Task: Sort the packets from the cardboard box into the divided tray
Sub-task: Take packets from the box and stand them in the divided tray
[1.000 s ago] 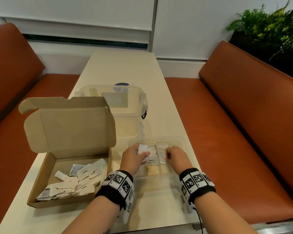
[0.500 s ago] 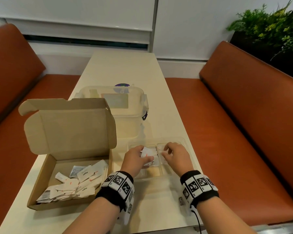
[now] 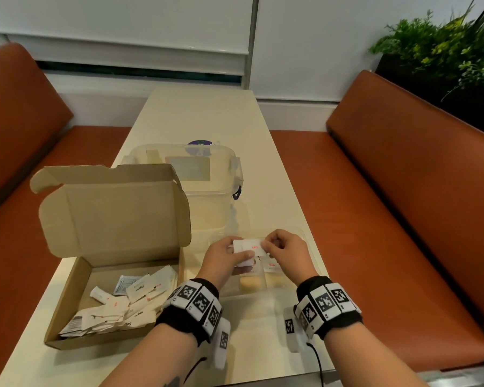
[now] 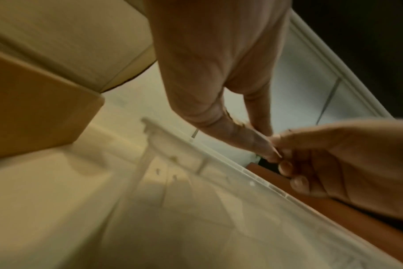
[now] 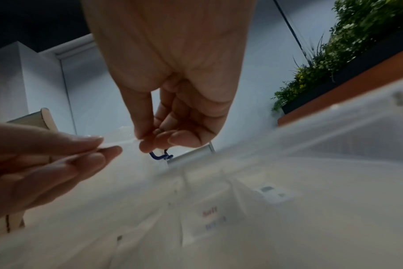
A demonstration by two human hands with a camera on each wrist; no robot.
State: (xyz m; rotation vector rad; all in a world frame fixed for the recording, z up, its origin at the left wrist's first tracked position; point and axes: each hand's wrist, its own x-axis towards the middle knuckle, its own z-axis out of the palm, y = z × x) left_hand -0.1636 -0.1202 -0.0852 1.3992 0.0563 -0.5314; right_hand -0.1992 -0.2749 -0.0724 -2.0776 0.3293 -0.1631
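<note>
Both hands hover over the clear divided tray (image 3: 309, 241) at the table's near right. My left hand (image 3: 226, 254) grips a small stack of white packets (image 3: 248, 246). My right hand (image 3: 280, 248) pinches the right edge of the top packet, which has red print. In the right wrist view the right hand (image 5: 150, 142) nips the packet (image 5: 120, 141) between thumb and fingers while the left hand's fingers (image 5: 81, 143) clamp its other end. A few packets (image 3: 273, 266) lie in the tray's compartments. The open cardboard box (image 3: 76, 277) on the left holds several more packets (image 3: 118, 305).
A lidded clear plastic container (image 3: 204, 185) stands just behind the tray and box. The box's raised lid (image 3: 115, 210) stands upright left of my hands. Orange benches (image 3: 403, 219) flank the narrow table (image 3: 201, 115); plants (image 3: 444, 51) sit at the far right.
Both hands rose from the tray compartments and came together. The right hand, which was reaching into the tray, now pinches the top packet of the stack in the left hand.
</note>
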